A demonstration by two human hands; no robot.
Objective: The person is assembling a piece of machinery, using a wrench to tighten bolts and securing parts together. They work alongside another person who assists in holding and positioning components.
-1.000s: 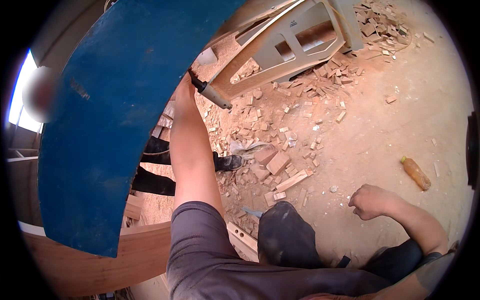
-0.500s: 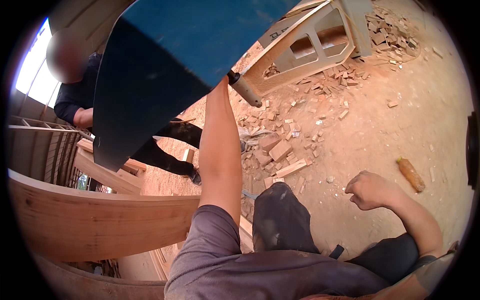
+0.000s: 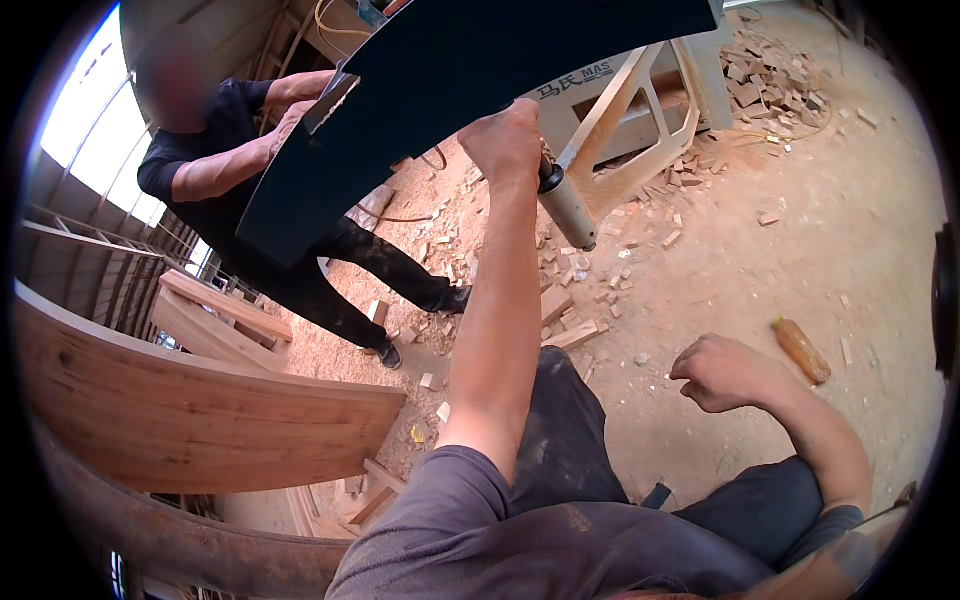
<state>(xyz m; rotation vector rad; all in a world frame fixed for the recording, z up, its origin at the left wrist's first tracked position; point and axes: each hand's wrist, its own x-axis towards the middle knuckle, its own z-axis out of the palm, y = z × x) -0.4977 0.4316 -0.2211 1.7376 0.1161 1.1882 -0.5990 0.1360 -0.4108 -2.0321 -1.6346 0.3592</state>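
Note:
A large dark panel (image 3: pixel 480 60) fills the upper middle, its lower edge slanting across the view. At that edge is my left hand (image 3: pixel 503 142), curled closed, with its fingertips hidden; what it grips does not show clearly. Just right of it, a grey metal cylinder (image 3: pixel 570 215) with a black collar and a threaded rod hangs below the panel. My right hand (image 3: pixel 725 373) hovers over the floor at the right, fingers loosely folded in with nothing visible in them. Nearest to it on the ground lies an orange-brown bottle (image 3: pixel 802 351).
A co-worker in dark clothes (image 3: pixel 215 150) stands at the left, hands by the panel's far edge. Thick wooden boards (image 3: pixel 210 410) are at the left. Behind stands a pale machine frame (image 3: pixel 620 125). Wood offcuts (image 3: pixel 770 85) and sawdust litter the floor.
The panel appears higher and farther right, showing its dark side instead of blue. My left hand, hidden before, has come into view. More of the co-worker shows; my right hand keeps its curled pose.

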